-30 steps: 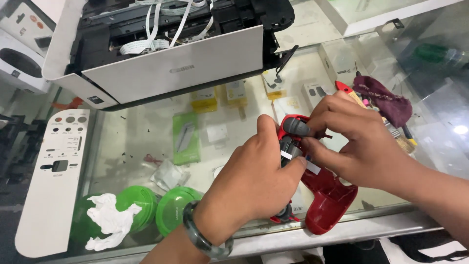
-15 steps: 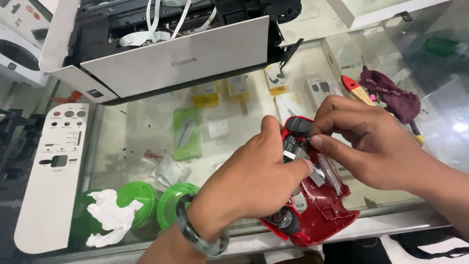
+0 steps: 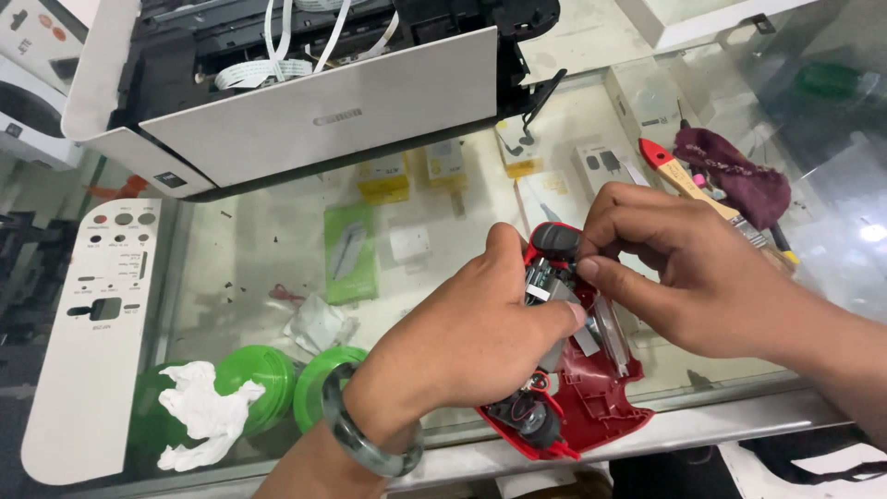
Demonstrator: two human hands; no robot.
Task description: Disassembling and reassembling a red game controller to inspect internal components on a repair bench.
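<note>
Red toy car shell (image 3: 591, 407), upside down with its inner parts showing, sits at the lower middle of the frame over the front edge of the glass tabletop (image 3: 249, 259). The left hand (image 3: 462, 337), with a grey-green bangle (image 3: 370, 448) on its wrist, wraps around the shell's left side, fingers clamped on it. The right hand (image 3: 684, 268) comes in from the right, thumb and forefinger pinched together on a small black wheel (image 3: 554, 240) at the shell's upper end. A white printer (image 3: 305, 102) with its lid off fills the upper left. A white control panel (image 3: 92, 333) lies at the left edge, with green lids (image 3: 277, 393) and a crumpled white tissue (image 3: 203, 411) beside it. A maroon cloth (image 3: 735, 176) lies at the upper right.
</note>
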